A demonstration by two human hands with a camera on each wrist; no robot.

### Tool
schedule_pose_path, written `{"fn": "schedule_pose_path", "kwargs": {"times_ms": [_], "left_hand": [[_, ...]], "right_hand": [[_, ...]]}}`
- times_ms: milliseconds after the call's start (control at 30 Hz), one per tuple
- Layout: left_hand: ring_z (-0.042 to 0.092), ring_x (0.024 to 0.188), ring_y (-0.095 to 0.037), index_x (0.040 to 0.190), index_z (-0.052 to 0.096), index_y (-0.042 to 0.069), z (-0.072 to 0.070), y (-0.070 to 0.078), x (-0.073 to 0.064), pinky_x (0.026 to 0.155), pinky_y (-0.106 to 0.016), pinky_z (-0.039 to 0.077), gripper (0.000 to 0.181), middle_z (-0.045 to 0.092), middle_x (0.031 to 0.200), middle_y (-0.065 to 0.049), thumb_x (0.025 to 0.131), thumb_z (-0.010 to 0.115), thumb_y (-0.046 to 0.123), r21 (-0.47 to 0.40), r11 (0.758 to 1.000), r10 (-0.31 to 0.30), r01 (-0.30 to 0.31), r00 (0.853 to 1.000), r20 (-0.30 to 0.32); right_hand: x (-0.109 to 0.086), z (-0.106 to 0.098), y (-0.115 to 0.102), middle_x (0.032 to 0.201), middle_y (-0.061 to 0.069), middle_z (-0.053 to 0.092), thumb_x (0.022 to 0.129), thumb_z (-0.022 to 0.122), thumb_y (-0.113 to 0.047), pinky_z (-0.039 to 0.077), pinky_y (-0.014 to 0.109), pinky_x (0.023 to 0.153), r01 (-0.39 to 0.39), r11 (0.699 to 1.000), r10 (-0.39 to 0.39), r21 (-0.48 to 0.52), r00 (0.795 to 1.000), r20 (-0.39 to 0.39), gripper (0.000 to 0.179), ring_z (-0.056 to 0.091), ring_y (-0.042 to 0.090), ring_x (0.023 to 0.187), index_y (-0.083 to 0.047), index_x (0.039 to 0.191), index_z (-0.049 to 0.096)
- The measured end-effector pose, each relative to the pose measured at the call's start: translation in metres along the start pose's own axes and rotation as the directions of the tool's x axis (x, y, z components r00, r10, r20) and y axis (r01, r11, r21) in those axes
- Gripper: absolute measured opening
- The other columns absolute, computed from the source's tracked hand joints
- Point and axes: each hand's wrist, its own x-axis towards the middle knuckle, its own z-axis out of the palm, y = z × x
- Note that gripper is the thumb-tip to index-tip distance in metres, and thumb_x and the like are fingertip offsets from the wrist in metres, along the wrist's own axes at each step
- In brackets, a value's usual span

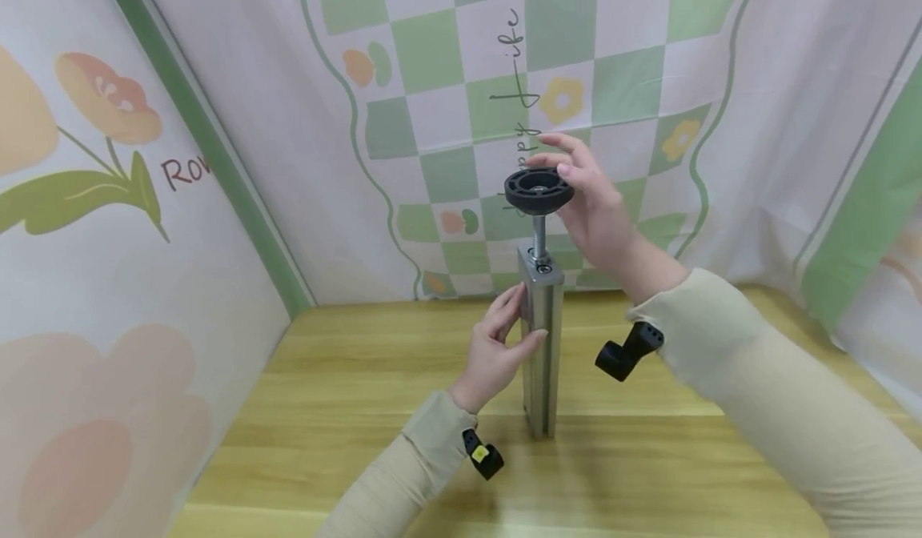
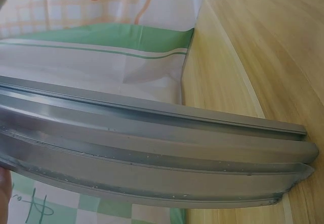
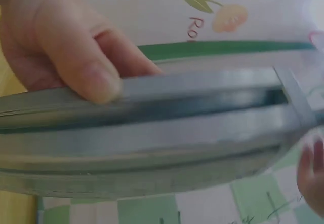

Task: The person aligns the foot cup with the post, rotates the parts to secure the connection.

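Observation:
A grey metal profile bar [image 1: 542,346] with lengthwise grooves stands upright on the wooden table. From its top end rises a threaded bolt [image 1: 539,238] that carries a round black levelling foot [image 1: 539,192]. My left hand [image 1: 493,354] grips the bar's upper half from the left, thumb on the near side and fingers behind. At the foot's right rim is my right hand [image 1: 594,206], its fingers extended behind the rim and its thumb close to the edge. The bar [image 2: 152,153] crosses the left wrist view. In the right wrist view my left thumb [image 3: 98,82] presses on the bar.
The wooden table [image 1: 346,402] runs back to a patterned curtain [image 1: 432,50] behind the bar. Another printed curtain [image 1: 144,282] closes off the left side. Black camera mounts [image 1: 619,358] sit on both sleeves.

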Motion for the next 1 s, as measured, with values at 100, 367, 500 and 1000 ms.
{"fn": "schedule_pose_path", "kwargs": {"times_ms": [100,367,500,1000], "left_hand": [[0.038,0.133,-0.037,0.138,0.035,-0.01,-0.001,-0.002,0.0,0.111,-0.033,0.036,0.06,0.035,0.144,-0.027,0.085,0.061,-0.011,0.0,1.0,0.006,-0.006,1.0,0.001],[0.038,0.133,-0.036,0.14,0.034,-0.009,-0.002,-0.001,-0.001,0.112,-0.035,0.036,0.06,0.035,0.145,-0.026,0.087,0.062,-0.007,0.023,0.999,0.026,-0.027,0.999,0.019],[0.039,0.133,-0.037,0.139,0.034,-0.009,-0.001,-0.001,0.0,0.113,-0.036,0.036,0.06,0.035,0.144,-0.027,0.086,0.062,-0.008,0.023,0.999,0.035,-0.036,0.999,0.018],[0.04,0.132,-0.037,0.139,0.035,-0.01,-0.001,-0.001,0.0,0.113,-0.03,0.036,0.059,0.036,0.144,-0.026,0.086,0.062,-0.007,0.018,1.0,0.016,-0.016,1.0,0.007]], "right_hand": [[0.005,-0.011,-0.001,0.118,0.009,0.052,0.093,0.039,-0.02,0.044,0.026,0.1,-0.154,0.973,0.121,0.169,0.974,0.191,0.049,0.055,0.017,0.107,-0.008,0.139,0.027],[0.011,-0.024,0.006,0.132,0.014,0.048,0.085,0.046,-0.017,0.037,0.037,0.109,-0.368,0.848,0.13,0.381,0.842,0.523,0.061,0.046,0.025,0.122,-0.004,0.141,0.027],[0.012,-0.024,0.01,0.134,0.016,0.048,0.084,0.048,-0.013,0.036,0.038,0.112,-0.387,0.797,0.063,0.464,0.818,0.572,0.058,0.046,0.027,0.124,-0.001,0.139,0.035],[0.01,-0.025,0.016,0.129,0.019,0.046,0.086,0.053,-0.007,0.038,0.034,0.113,-0.413,0.721,0.047,0.556,0.83,0.556,0.051,0.052,0.028,0.119,0.006,0.133,0.041]]}}
